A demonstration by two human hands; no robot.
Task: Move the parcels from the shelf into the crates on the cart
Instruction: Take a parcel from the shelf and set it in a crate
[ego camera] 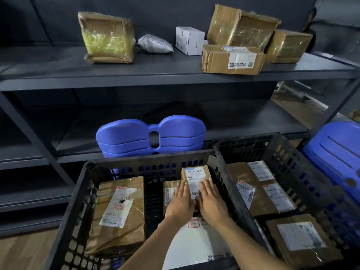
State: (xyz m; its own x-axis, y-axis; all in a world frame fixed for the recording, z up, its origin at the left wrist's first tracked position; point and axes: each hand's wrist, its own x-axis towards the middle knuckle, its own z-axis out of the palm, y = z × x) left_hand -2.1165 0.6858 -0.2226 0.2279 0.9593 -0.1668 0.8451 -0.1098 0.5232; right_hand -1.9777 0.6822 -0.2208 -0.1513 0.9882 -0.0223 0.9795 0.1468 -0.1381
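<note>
**Q:** Where is the small labelled parcel [194, 175] being kept?

**A:** Inside the left crate [148, 158], near its far right corner. It is being covered by the left hand [180, 201] and the right hand [211, 201], both being laid flat with fingers straight; nothing is being gripped.

**Q:** And the others?

**A:** Brown parcels [261, 203] are being carried in the right crate [282, 151]; more are being stored on the upper shelf [136, 73].

Left hand [180, 201] and right hand [211, 199] were bare. Behind grip, forearms [243, 237] were bare from wrists to frame edge. Nails [209, 179] at fingertips looked short, trimmed.
</note>
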